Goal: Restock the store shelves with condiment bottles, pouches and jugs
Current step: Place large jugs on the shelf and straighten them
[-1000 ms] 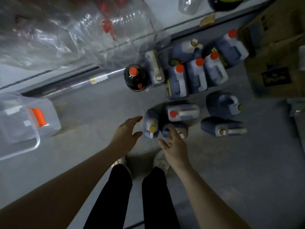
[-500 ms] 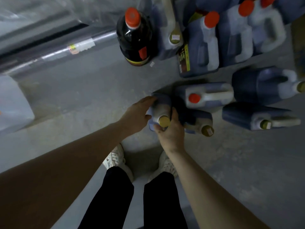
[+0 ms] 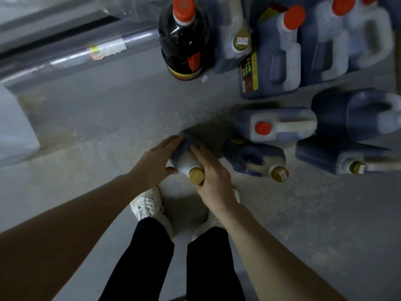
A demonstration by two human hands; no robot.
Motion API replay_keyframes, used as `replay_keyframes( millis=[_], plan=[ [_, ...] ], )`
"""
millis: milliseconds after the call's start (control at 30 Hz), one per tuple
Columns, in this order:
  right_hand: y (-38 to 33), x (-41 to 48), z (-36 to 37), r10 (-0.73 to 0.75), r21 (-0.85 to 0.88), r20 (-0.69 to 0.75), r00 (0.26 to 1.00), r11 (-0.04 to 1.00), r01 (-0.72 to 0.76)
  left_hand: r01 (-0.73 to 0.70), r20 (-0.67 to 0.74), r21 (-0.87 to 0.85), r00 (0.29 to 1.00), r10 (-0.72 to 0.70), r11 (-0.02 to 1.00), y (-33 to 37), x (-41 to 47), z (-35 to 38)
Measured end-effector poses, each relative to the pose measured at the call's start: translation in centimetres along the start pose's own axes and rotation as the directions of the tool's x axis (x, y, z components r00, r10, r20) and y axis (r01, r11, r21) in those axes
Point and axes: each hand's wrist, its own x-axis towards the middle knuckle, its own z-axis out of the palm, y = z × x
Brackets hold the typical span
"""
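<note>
Left grip (image 3: 156, 157) and right grip (image 3: 213, 177) clasp the tilted jug (image 3: 184, 157); heavy, it could slip onto its three-o'clock neighbour (image 3: 253, 157).

- Dark round bottle (image 3: 184, 48): glossy, smooth plastic.
- Blue-grey squarish jug (image 3: 184, 158): matt, cloudy plastic; its round gold cap (image 3: 196, 175) shiny.
- Grey floor (image 3: 97, 118): rough, matt concrete.
- Clear film roll (image 3: 86, 51): glossy plastic.
</note>
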Motion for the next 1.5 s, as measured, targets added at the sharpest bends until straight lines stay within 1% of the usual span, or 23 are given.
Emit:
replay_keyframes(
  millis=[67, 100, 233, 300, 367, 467, 533, 633, 733, 800, 867, 967, 1033, 1100, 1167, 1233, 1267, 1367, 1500],
  plan=[
    [0.8, -0.2, 0.3, -0.030, 0.026, 0.017, 0.999, 0.999, 0.030, -0.007, 0.004, 0.020, 1.000, 0.007, 1.000, -0.5, -0.4, 0.3],
    [1.3, -0.4, 0.5, -0.019, 0.047, 0.005, 1.000, 0.999, 0.019, -0.017, -0.005, 0.022, 1.000, 0.017, 1.000, -0.6, -0.4, 0.4],
    [3.8, -1.2, 1.3, 0.206, 0.161, -0.051, 0.977, 0.968, -0.195, -0.086, -0.022, 0.071, 0.996, 0.088, 0.994, -0.8, 0.7, 0.7],
    [4.9, -1.0, 2.1, 0.236, 0.192, -0.034, 0.971, 0.955, -0.225, -0.139, -0.027, 0.086, 0.990, 0.142, 0.987, -1.2, 1.5, 0.8],
    [5.8, -0.4, 3.0, 0.221, 0.194, -0.068, 0.973, 0.959, -0.205, -0.178, -0.028, 0.066, 0.983, 0.180, 0.982, -1.9, 2.3, 0.7],
    [6.8, 0.7, 4.1, 0.191, 0.231, -0.172, 0.966, 0.961, -0.149, -0.169, -0.015, 0.045, 0.985, 0.170, 0.985, -3.2, 3.2, 0.7],
    [7.2, 1.0, 4.3, 0.165, 0.228, -0.191, 0.968, 0.966, -0.120, -0.184, -0.013, 0.041, 0.983, 0.185, 0.982, -3.7, 3.5, 0.6],
    [7.7, 1.1, 4.2, 0.121, 0.196, -0.193, 0.974, 0.977, -0.082, -0.190, -0.013, 0.027, 0.982, 0.191, 0.981, -3.9, 3.6, 0.7],
    [8.1, 1.7, 3.7, 0.148, 0.221, -0.164, 0.975, 0.969, -0.109, -0.170, 0.001, -0.010, 0.985, 0.170, 0.985, -3.8, 4.1, 0.2],
    [8.3, 2.6, 3.1, 0.165, 0.260, -0.137, 0.977, 0.957, -0.125, -0.185, 0.016, -0.064, 0.982, 0.187, 0.981, -3.6, 5.2, -0.8],
    [8.4, 3.6, 2.8, 0.181, 0.343, -0.120, 0.976, 0.930, -0.130, -0.191, 0.029, -0.098, 0.981, 0.194, 0.977, -3.5, 6.2, -1.9],
    [8.2, 4.8, 2.7, 0.191, 0.417, -0.134, 0.972, 0.901, -0.119, -0.130, 0.075, -0.147, 0.987, 0.142, 0.981, -3.6, 7.2, -3.0],
    [8.2, 5.3, 2.6, 0.178, 0.427, -0.140, 0.974, 0.898, -0.103, -0.056, 0.109, -0.240, 0.990, 0.084, 0.969, -3.7, 7.3, -3.2],
    [8.1, 5.9, 2.3, 0.171, 0.478, -0.128, 0.977, 0.874, -0.090, 0.014, 0.112, -0.392, 0.993, 0.033, 0.920, -3.9, 7.5, -3.0],
    [7.8, 7.1, 2.1, 0.186, 0.578, -0.098, 0.978, 0.810, -0.096, 0.069, 0.100, -0.531, 0.995, -0.019, 0.845, -4.3, 7.8, -3.0],
    [7.3, 8.5, 1.9, 0.207, 0.650, -0.033, 0.978, 0.747, -0.137, 0.148, 0.116, -0.626, 0.989, -0.096, 0.765, -4.7, 7.7, -2.8],
    [7.1, 9.2, 1.9, 0.220, 0.656, 0.013, 0.975, 0.735, -0.174, 0.185, 0.125, -0.660, 0.983, -0.136, 0.728, -4.9, 7.5, -2.6],
    [6.9, 10.4, 2.8, 0.223, 0.607, 0.180, 0.958, 0.741, -0.287, 0.278, 0.131, -0.731, 0.954, -0.270, 0.624, -6.2, 6.1, -1.1],
    [5.6, 9.3, 5.0, 0.217, 0.628, 0.284, 0.934, 0.694, -0.352, 0.350, 0.170, -0.801, 0.911, -0.375, 0.487, -7.2, 3.0, 1.0]
  ],
)
